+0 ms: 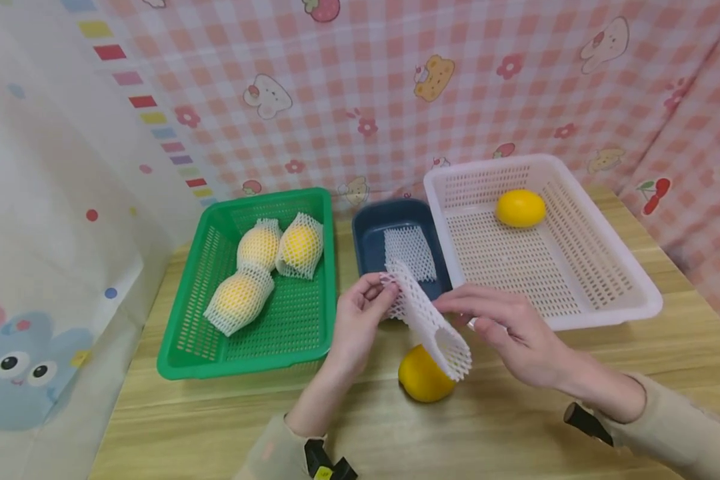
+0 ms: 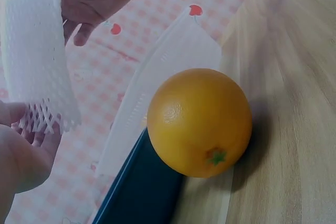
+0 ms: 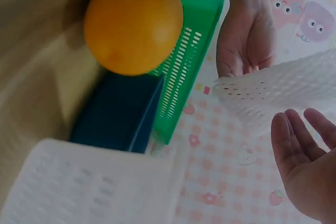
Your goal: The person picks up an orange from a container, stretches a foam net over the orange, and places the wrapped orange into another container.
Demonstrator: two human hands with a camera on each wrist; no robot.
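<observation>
My left hand (image 1: 357, 323) pinches one end of a white foam net sleeve (image 1: 423, 310), which slants down to the right with its round mouth open. Beside the sleeve is my right hand (image 1: 519, 330), fingers extended and fingertips right by its side. In the right wrist view, those fingers (image 3: 281, 140) are spread just under the mesh. An orange (image 1: 421, 377) sits on the table under the sleeve's lower end, partly covered by it in the head view. The left wrist view shows the orange (image 2: 199, 121) whole, its green star-shaped stem mark visible.
A green basket (image 1: 246, 367) on the left holds several yellow fruits in foam nets. Behind my hands, a dark blue tray (image 1: 366, 233) contains more foam netting (image 1: 409, 250). The white basket (image 1: 612, 317) at right has one yellow fruit (image 1: 520, 208). A checkered cloth hangs behind.
</observation>
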